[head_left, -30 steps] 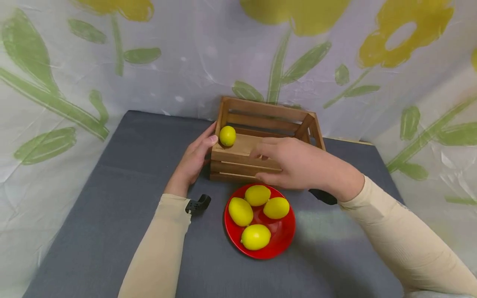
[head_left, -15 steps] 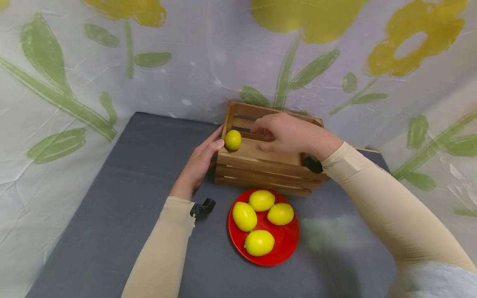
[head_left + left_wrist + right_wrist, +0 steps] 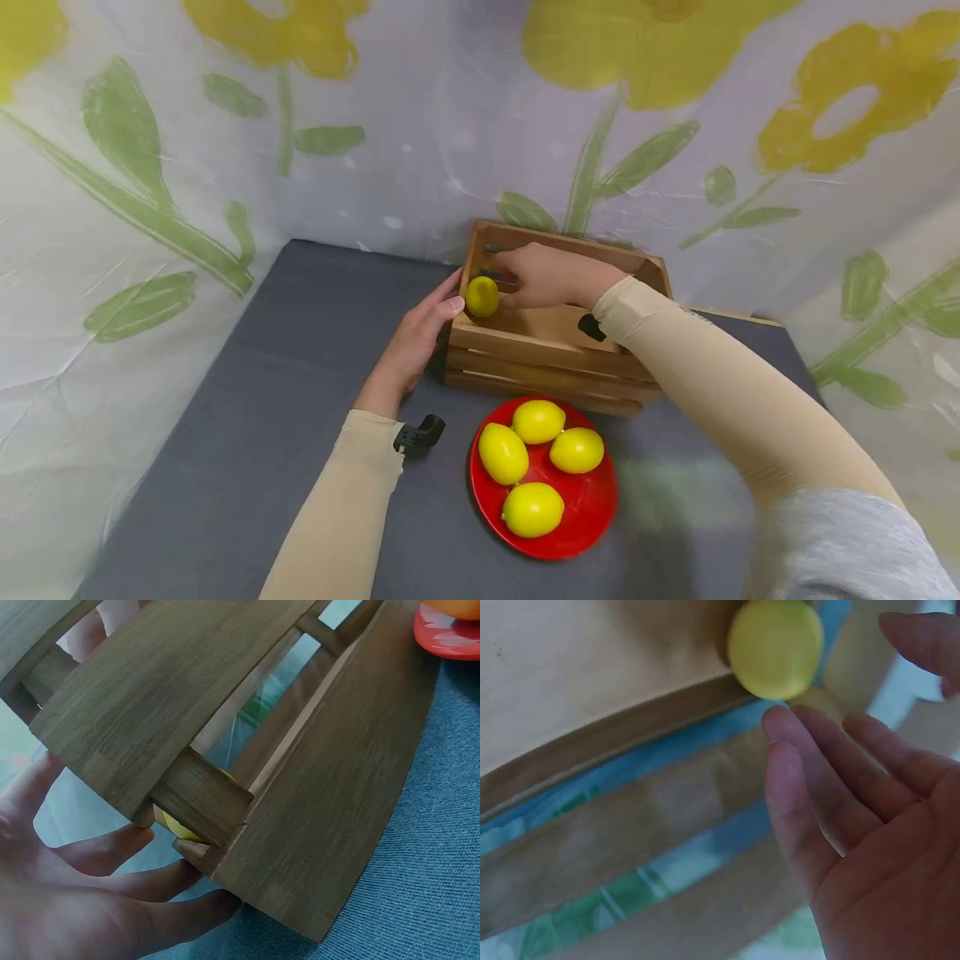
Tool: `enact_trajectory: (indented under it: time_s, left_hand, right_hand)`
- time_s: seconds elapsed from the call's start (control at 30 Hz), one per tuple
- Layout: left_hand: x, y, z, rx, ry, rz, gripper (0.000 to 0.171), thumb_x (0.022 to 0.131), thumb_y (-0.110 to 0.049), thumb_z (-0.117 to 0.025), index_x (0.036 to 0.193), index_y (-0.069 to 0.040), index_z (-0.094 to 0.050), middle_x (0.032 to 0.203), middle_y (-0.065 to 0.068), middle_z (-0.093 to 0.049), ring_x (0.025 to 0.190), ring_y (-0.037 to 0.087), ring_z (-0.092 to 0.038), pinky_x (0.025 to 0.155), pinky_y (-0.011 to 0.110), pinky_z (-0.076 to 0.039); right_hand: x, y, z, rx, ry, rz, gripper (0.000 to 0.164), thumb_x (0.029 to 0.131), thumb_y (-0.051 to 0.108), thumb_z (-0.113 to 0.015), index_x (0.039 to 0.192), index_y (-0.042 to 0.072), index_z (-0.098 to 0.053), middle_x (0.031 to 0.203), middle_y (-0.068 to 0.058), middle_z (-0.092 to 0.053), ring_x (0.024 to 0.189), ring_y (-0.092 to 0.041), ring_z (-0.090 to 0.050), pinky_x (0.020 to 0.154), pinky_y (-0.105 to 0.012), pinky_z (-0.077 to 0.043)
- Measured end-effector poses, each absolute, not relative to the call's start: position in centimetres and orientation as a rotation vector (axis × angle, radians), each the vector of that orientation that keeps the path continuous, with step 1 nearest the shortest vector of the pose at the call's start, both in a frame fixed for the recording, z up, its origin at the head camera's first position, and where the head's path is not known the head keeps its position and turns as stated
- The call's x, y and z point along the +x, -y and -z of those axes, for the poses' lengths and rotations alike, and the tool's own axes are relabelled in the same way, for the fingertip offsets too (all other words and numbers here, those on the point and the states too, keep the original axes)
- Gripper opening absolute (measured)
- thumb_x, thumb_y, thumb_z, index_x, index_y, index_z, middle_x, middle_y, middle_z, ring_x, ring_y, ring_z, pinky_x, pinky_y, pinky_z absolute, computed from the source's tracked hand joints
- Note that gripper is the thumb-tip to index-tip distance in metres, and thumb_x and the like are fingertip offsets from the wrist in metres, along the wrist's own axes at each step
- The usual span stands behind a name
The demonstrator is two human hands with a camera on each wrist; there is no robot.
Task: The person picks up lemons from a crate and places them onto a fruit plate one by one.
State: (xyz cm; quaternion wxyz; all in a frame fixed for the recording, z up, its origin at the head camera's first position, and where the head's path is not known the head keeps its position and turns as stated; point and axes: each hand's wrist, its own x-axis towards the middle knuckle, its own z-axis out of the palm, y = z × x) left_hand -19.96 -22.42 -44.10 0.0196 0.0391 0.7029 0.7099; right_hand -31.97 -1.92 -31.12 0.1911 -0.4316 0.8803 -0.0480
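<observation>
A wooden slatted crate stands near the back of the table. One lemon sits in its left end. My left hand rests against the crate's left end, thumb at the top edge; in the left wrist view its fingers lie fairly straight along the end slats. Inside the crate, my right hand reaches toward that lemon from the right. The right wrist view shows the lemon just beyond its extended fingertips, thumb apart, nothing gripped. Several lemons lie on a red plate before the crate.
A dark grey cloth covers the table. Behind it hangs a pale curtain printed with yellow flowers and green leaves. The plate stands close to the crate's front, between my forearms.
My right hand has moved from above the crate's front edge down and left into it, close to the lemon. My left hand keeps its place. The head view has shifted slightly.
</observation>
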Motion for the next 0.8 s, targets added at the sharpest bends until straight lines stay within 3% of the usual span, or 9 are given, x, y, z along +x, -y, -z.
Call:
enact_trajectory:
  time_s: [0.27,0.43,0.8]
  left_hand:
    - [-20.1,21.8,43.6,0.203,-2.174,-2.243,0.056,0.105,-0.054,-0.055,0.160,-0.056,-0.044,0.173,-0.013,-0.040,0.160,0.019,-0.037,0.133,0.062,-0.022]
    - [-20.4,21.4,43.5,0.199,-2.197,-2.232,0.055,0.104,-0.056,-0.055,0.158,-0.058,-0.044,0.172,-0.014,-0.040,0.160,0.020,-0.038,0.132,0.063,-0.024]
    - [-20.6,21.1,43.5,0.196,-2.221,-2.228,0.057,0.103,-0.055,-0.056,0.158,-0.056,-0.045,0.172,-0.015,-0.040,0.161,0.019,-0.034,0.132,0.060,-0.023]
  right_hand:
    - [-32.7,3.1,32.1,-1.180,-2.438,0.023,0.055,0.102,0.029,-0.073,0.149,0.005,-0.058,0.134,-0.011,-0.070,0.117,-0.028,-0.068,0.106,-0.045,-0.055]
    - [-33.2,3.3,32.3,-1.197,-2.483,-0.049,0.047,0.100,0.030,-0.075,0.138,0.006,-0.065,0.118,-0.007,-0.073,0.099,-0.024,-0.066,0.096,-0.040,-0.055]
    - [-34.0,4.2,33.2,-1.119,-2.490,-0.085,0.048,0.100,0.036,-0.076,0.140,0.011,-0.067,0.109,-0.004,-0.072,0.098,-0.024,-0.064,0.095,-0.040,-0.052]
